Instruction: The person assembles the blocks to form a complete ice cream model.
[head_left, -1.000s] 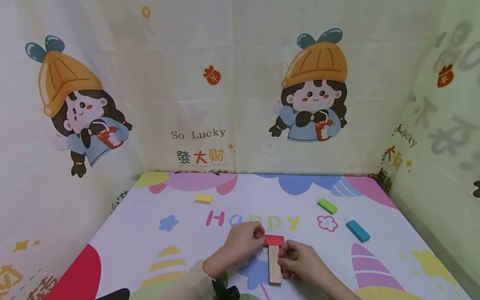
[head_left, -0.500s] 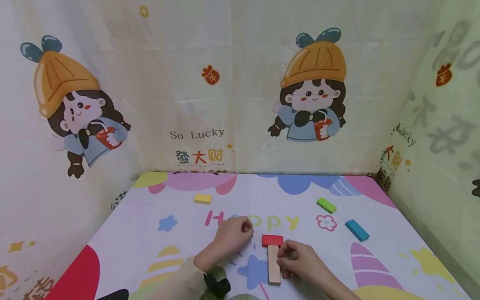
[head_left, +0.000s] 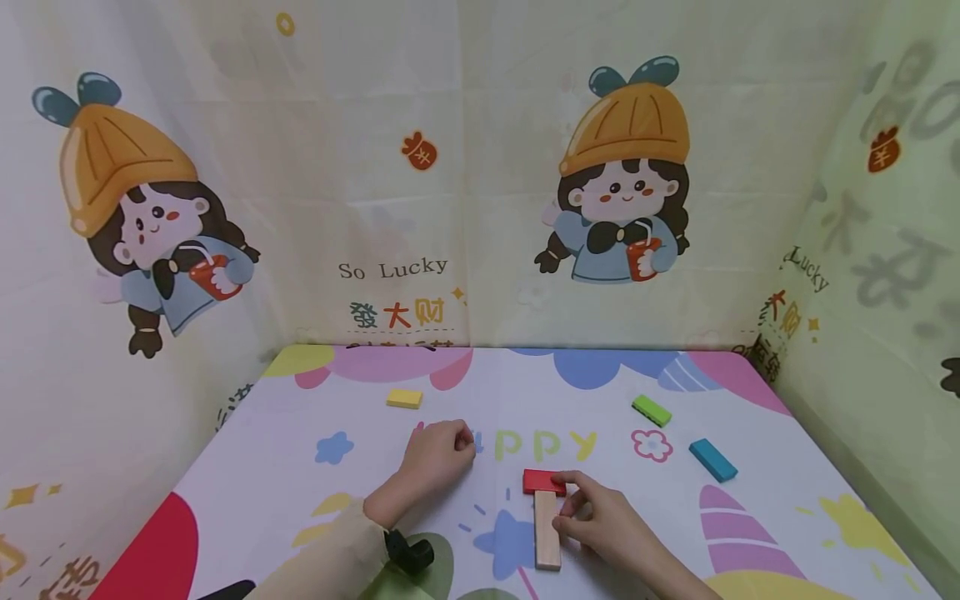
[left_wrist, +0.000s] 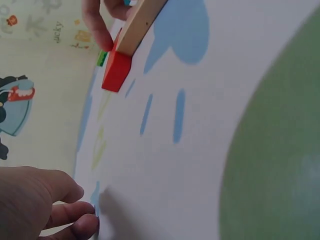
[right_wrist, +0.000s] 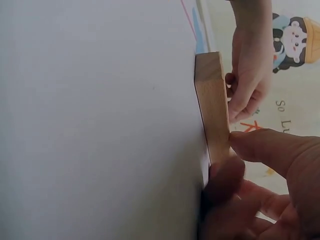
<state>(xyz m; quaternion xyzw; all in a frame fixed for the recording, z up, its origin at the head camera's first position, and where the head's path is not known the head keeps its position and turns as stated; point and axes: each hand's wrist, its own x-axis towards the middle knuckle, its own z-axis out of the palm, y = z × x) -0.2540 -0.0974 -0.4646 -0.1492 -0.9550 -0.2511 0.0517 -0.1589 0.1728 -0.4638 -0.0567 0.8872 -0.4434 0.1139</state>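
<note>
A red block (head_left: 542,482) lies crosswise at the far end of a long plain wooden block (head_left: 547,532), and together they form a T. My right hand (head_left: 611,521) is at their right side. Its index finger reaches onto the red block's right end, while the thumb touches the wooden block's edge, as the right wrist view shows too. In that view the other fingers (right_wrist: 227,180) are blurred. To the left of the T, over the printed letters, my left hand (head_left: 435,458) hovers with loosely bent fingers and nothing between them.
A yellow block (head_left: 405,398) lies at the back left of the patterned tabletop (head_left: 247,467). Green (head_left: 652,410) and blue (head_left: 713,460) blocks are off to the right. Printed cloth walls (head_left: 495,308) close in the back and sides.
My left hand has let go of the red block and moved away to the left. The right index finger has stretched forward from the wooden block's side onto the red block.
</note>
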